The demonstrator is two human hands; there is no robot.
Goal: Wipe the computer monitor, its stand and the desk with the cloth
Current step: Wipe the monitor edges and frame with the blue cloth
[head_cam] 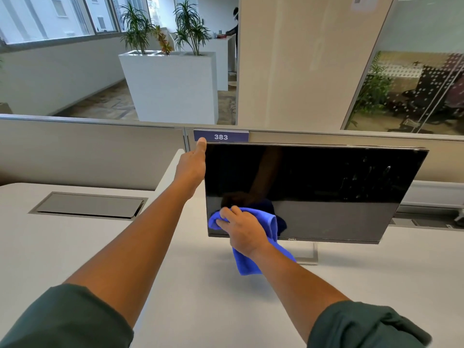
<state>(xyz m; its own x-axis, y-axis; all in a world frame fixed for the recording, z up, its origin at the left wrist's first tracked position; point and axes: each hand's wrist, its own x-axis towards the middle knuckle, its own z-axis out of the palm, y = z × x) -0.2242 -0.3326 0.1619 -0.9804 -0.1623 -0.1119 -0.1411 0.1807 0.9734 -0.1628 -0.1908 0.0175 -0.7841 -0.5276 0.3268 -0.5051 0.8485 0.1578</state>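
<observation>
Desk surface, a broad off-white tabletop [75,247], fills the near and middle ground, with a low grey partition panel [88,151] along its far edge. On the desk, right of centre, stands a flat black computer monitor with a dark, switched-off screen [326,187], tilted so that its top edge leans away. Its slim silver stand [310,254] shows just below the bottom bezel, foot resting on the desk.

A recessed grey rectangular cable hatch [88,205] sits in the desk to the left, well apart from the monitor. A blue number plate reading 383 [221,136] is fixed to the partition just beyond the monitor's top left corner. Farther off stands a tall white planter box with green palms [170,86].

The bright blue microfibre cloth [261,227] is bunched against the lower left corner of the screen, its loose tail hanging below the bezel, between the monitor and the near desk. The right hand [241,232] lies on top of the cloth, fingers curled round the bunched fabric and pressing it to the glass. The left hand [193,164] grips the monitor's upper left edge, thumb along the front of the corner and fingers hidden behind the panel.
</observation>
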